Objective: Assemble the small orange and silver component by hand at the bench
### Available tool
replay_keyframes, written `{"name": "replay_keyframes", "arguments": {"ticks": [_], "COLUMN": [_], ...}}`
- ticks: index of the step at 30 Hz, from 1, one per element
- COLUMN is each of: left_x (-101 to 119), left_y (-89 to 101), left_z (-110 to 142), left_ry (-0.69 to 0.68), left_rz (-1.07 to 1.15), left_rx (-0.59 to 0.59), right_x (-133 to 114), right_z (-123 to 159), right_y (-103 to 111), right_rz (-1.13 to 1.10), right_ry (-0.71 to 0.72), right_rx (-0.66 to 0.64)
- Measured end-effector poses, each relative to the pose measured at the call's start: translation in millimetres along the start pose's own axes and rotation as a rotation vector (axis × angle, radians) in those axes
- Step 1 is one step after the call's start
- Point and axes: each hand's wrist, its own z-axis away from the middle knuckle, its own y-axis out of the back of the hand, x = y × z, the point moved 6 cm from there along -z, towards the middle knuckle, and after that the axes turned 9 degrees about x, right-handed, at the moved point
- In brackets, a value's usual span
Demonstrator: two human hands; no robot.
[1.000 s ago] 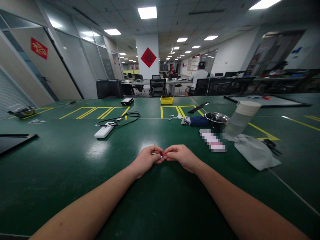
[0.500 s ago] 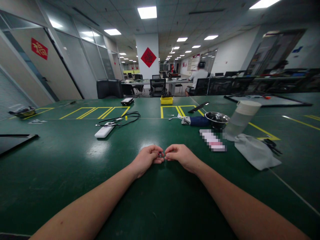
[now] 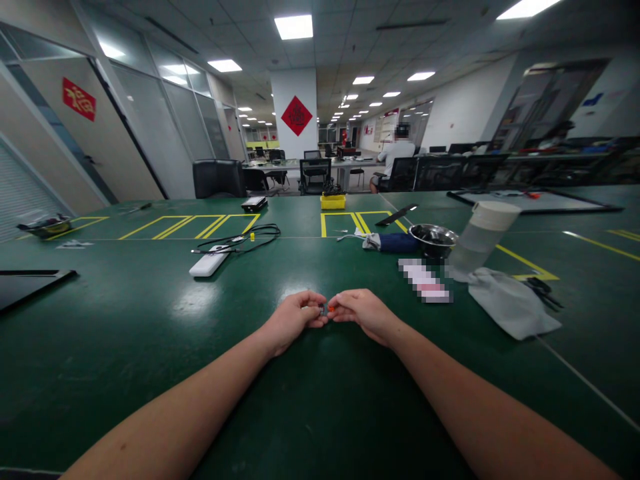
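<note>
The left hand (image 3: 296, 318) and the right hand (image 3: 365, 312) meet above the green table (image 3: 310, 407), about midway between its left and right sides, with the near edge toward the body. The fingers of the left hand are nearly closed, and they pinch a small grey piece (image 3: 322, 310). The right fingers are also curled in, with only a narrow opening, and hold a small orange piece (image 3: 331, 309) at their tips. Whether the two pieces touch, I cannot tell – they are too small, and the fingers cover much of them. In my judgement, the main risk is a slip: such a small thing gives little surface to grip, so a hard or crooked push may turn it or make it jump out. On the smooth top it could then slide toward the white power bank (image 3: 209, 261), or toward the metal bowl (image 3: 434, 241) nearer the right side, and be difficult to find.
</note>
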Motion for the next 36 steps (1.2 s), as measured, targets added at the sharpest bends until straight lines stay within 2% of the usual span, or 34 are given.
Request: {"name": "replay_keyframes", "arguments": {"ticks": [18,27,36], "left_x": [0,-1,2], "left_y": [-0.4,1.5,1.0], "left_z": [1,0,1], "left_ry": [-0.004,-0.002,-0.029], "left_rz": [-0.037,0.008,-0.053], "left_rx": [-0.021,-0.025,-0.015], "right_x": [-6,-10,-9], "right_z": [5,8,8], "right_y": [-3,-5,-5], "right_rz": [0.098,0.114,0.09], "right_ry": [0.047,0.05,0.052], "right_rx": [-0.02,-0.024,-0.044]}}
